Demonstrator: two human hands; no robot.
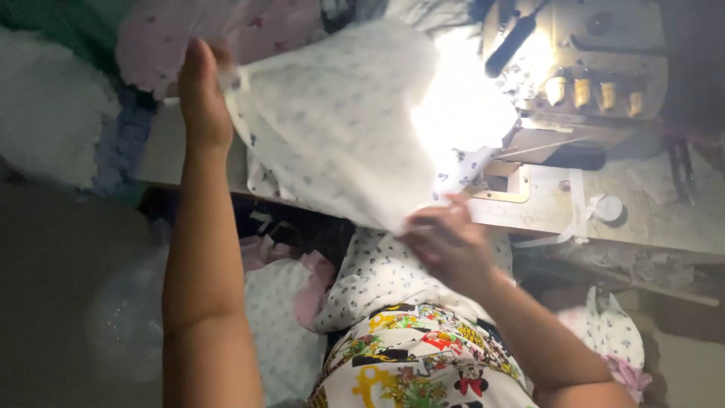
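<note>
Both hands — left hand [202, 98], right hand [445, 242] — hold white printed cloth [332, 121] before a sewing machine [581, 75].

1. Cloth [332, 121] held up, centre: white w/ small dark blue-grey print; far-right part washed out by lamp glare.
2. Pile [385, 276] near, in lap: same white w/ tiny blue print.
3. Shirt [415, 363] near: white w/ bright cartoon print, yellow, red, green, black.
4. Far-left fabric [174, 34]: pale pink w/ small red marks.
5. Machine [596, 68] far right: cream-beige, brass-yellow knobs, black lever.
6. Table [649, 211]: worn beige.
7. Near-right bundle [612, 332]: white w/ dots, pink bit below.
</note>
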